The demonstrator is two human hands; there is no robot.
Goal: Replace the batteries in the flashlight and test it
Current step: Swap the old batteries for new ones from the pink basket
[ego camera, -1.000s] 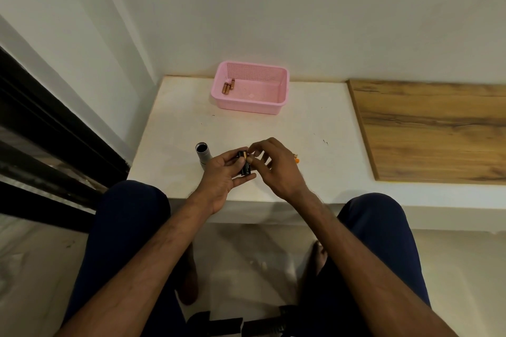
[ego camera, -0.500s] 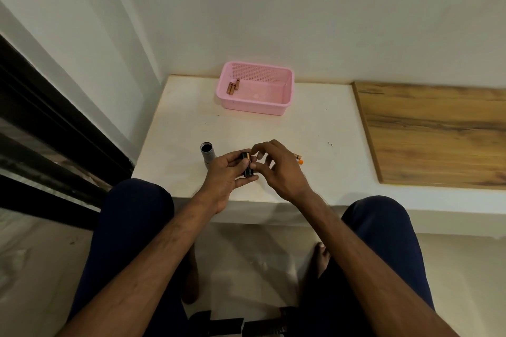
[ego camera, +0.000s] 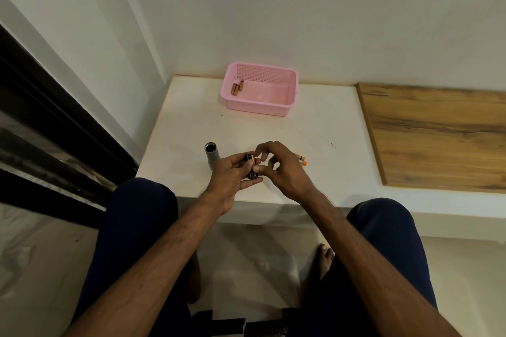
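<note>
My left hand (ego camera: 230, 176) grips a small black battery holder (ego camera: 251, 169) over the front edge of the white table (ego camera: 315, 128). My right hand (ego camera: 279, 168) meets it from the right, thumb and fingertips pinched on a copper-topped battery (ego camera: 254, 159) at the holder's upper end. The silver flashlight body (ego camera: 212, 154) stands open-ended on the table just left of my left hand. Two orange-tipped batteries (ego camera: 301, 159) lie on the table behind my right hand, partly hidden. Two copper batteries (ego camera: 237, 87) lie in the pink basket (ego camera: 284, 108).
The pink basket stands at the table's back by the white wall. A wooden board (ego camera: 438, 139) covers the surface to the right. A dark window frame (ego camera: 54, 117) runs along the left. My knees sit under the table's front edge.
My hands stay together on the holder; the right fingers have shifted slightly on the battery. The camera view has moved a little.
</note>
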